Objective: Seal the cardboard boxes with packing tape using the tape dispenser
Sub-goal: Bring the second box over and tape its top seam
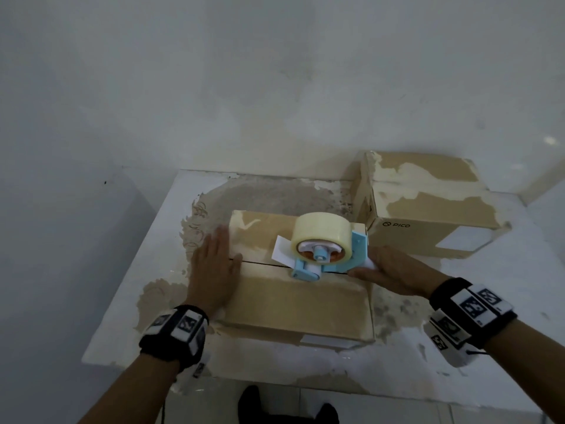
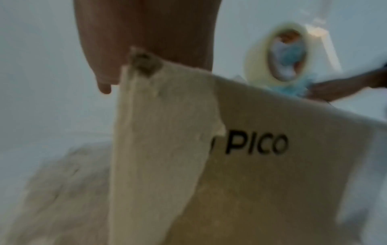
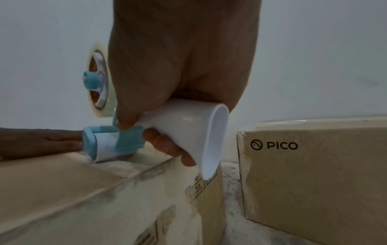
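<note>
On the table [image 1: 128, 289], the near box [image 1: 293, 298] lies with its two top flaps meeting at a seam [image 1: 263, 263] that runs left to right; a second box [image 1: 428, 215] stands behind and to the right, apart from it. Flat across the left end of the near box, the left hand [image 1: 214, 270] rests with straight, relaxed fingers, pinning both flaps at the seam. Its job, I judge, is to hold the flaps level and closed while the tape goes on. Toward the right end of the seam sits the tape dispenser [image 1: 327, 249], its roller down on the cardboard. The right hand [image 1: 394, 273] has its grip wrapped round the white handle [image 3: 188, 131]. Done well, the pull should follow the seam straight, roller pressed firmly so tape covers both flaps evenly.
</note>
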Action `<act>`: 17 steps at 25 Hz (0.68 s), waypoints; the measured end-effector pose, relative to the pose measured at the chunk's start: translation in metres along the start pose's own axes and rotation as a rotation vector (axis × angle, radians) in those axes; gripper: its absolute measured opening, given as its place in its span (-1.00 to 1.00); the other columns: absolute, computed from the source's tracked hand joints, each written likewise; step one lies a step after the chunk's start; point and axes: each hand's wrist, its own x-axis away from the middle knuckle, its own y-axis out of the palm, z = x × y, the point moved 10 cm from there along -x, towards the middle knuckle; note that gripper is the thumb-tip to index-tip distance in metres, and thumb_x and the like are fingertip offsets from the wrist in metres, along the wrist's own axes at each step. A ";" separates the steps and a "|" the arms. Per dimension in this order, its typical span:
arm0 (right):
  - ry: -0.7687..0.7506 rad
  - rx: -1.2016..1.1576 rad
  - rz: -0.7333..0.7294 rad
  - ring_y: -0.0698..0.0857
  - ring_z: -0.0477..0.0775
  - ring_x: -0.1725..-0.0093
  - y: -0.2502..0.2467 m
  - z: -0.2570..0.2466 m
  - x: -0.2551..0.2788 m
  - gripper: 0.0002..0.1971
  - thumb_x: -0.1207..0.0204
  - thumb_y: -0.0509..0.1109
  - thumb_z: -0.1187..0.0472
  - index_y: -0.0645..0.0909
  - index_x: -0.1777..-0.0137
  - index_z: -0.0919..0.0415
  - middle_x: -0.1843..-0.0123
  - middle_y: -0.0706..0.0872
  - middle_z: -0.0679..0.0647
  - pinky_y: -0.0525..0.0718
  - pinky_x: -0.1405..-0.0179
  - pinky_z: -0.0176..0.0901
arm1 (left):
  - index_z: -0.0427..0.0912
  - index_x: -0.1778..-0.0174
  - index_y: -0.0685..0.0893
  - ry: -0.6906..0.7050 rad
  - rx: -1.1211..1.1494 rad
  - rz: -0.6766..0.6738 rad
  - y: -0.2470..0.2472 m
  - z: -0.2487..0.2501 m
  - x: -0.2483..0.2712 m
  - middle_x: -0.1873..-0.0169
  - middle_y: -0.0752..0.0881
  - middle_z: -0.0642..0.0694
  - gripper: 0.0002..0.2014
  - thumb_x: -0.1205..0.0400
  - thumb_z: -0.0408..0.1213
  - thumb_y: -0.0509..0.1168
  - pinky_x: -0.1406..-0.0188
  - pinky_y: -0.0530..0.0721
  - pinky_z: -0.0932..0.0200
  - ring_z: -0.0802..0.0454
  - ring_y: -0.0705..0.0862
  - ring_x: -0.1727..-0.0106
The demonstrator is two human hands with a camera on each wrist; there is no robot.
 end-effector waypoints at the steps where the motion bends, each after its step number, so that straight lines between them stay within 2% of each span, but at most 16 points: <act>1: 0.001 0.002 0.012 0.69 -0.12 0.03 -0.001 0.000 0.000 -0.73 -0.66 0.25 -0.07 0.55 -0.26 -0.01 -0.11 0.72 -0.10 0.72 0.01 -0.08 | -0.14 -0.68 0.12 0.191 -0.139 0.001 0.008 0.030 0.006 -0.68 0.16 -0.15 -0.41 -0.72 -0.02 -0.10 -0.61 0.09 -0.22 -0.22 0.17 -0.67; 3: -0.036 0.040 0.035 0.63 -0.19 0.07 -0.002 -0.007 0.000 -0.76 -0.67 0.26 -0.02 0.54 -0.27 0.00 -0.08 0.67 -0.13 0.64 0.07 -0.27 | -0.13 -0.67 0.19 0.435 -0.227 -0.051 0.031 0.078 0.024 -0.67 0.18 -0.16 -0.43 -0.72 -0.03 -0.11 -0.58 0.02 -0.24 -0.22 0.15 -0.68; 5: -0.130 0.112 0.095 0.49 -0.33 0.10 -0.007 -0.021 0.002 -0.78 -0.68 0.29 0.06 0.50 -0.28 -0.01 -0.06 0.64 -0.10 0.44 0.15 -0.56 | -0.12 -0.66 0.21 0.513 -0.266 -0.097 0.047 0.100 0.032 -0.66 0.20 -0.17 -0.43 -0.72 0.00 -0.07 -0.56 0.02 -0.27 -0.21 0.09 -0.69; 6: -0.171 0.152 0.119 0.46 -0.34 0.10 -0.009 -0.025 0.004 -0.78 -0.67 0.31 0.09 0.48 -0.28 -0.01 -0.05 0.65 -0.08 0.39 0.20 -0.59 | -0.10 -0.67 0.18 0.516 -0.279 -0.121 0.050 0.103 0.032 -0.66 0.20 -0.17 -0.42 -0.73 0.02 -0.06 -0.57 0.02 -0.29 -0.20 0.06 -0.69; 8: -0.213 0.241 0.131 0.55 -0.22 0.12 -0.008 -0.026 0.004 -0.74 -0.64 0.35 0.09 0.51 -0.31 0.02 -0.06 0.72 0.02 0.34 0.22 -0.55 | -0.06 -0.69 0.12 0.511 -0.300 -0.124 0.051 0.101 0.031 -0.67 0.17 -0.14 -0.41 -0.73 0.06 -0.08 -0.59 -0.01 -0.28 -0.16 0.00 -0.71; 9: -0.215 0.271 0.133 0.63 -0.15 0.13 -0.009 -0.021 0.002 -0.72 -0.64 0.34 0.06 0.55 -0.32 0.03 -0.07 0.74 0.04 0.40 0.21 -0.47 | -0.04 -0.69 0.09 0.505 -0.303 -0.128 0.051 0.100 0.031 -0.68 0.13 -0.12 -0.41 -0.74 0.07 -0.10 -0.60 -0.03 -0.28 -0.14 -0.02 -0.71; 11: -0.124 0.229 0.087 0.71 -0.01 0.11 -0.015 -0.006 0.001 -0.66 -0.65 0.27 -0.10 0.57 -0.33 0.00 -0.11 0.76 0.04 0.51 0.21 -0.34 | -0.03 -0.69 0.08 0.491 -0.315 -0.139 0.051 0.097 0.031 -0.68 0.08 -0.10 -0.41 -0.74 0.10 -0.12 -0.59 -0.05 -0.27 -0.11 -0.02 -0.71; 13: -0.020 0.164 0.035 0.68 -0.06 0.13 -0.023 0.014 0.010 -0.62 -0.63 0.22 -0.20 0.57 -0.30 -0.03 -0.08 0.76 0.00 0.54 0.21 -0.38 | -0.06 -0.69 0.10 0.474 -0.332 -0.139 0.050 0.096 0.031 -0.69 0.07 -0.08 -0.39 -0.73 0.11 -0.13 -0.58 -0.04 -0.27 -0.09 0.03 -0.71; 15: 0.004 0.196 0.026 0.67 -0.08 0.14 -0.032 0.029 0.033 -0.67 -0.63 0.25 -0.13 0.60 -0.28 0.00 -0.05 0.75 0.01 0.47 0.23 -0.47 | -0.07 -0.69 0.11 0.468 -0.343 -0.131 0.049 0.096 0.031 -0.69 0.06 -0.06 -0.38 -0.72 0.12 -0.14 -0.58 -0.06 -0.27 -0.07 0.03 -0.70; 17: 0.017 0.238 0.024 0.73 -0.02 0.11 -0.039 0.042 0.062 -0.69 -0.64 0.29 -0.06 0.63 -0.27 0.05 -0.06 0.78 0.04 0.54 0.21 -0.41 | -0.06 -0.69 0.13 0.469 -0.333 -0.121 0.047 0.097 0.031 -0.69 0.07 -0.05 -0.38 -0.72 0.13 -0.16 -0.59 -0.07 -0.27 -0.06 0.04 -0.70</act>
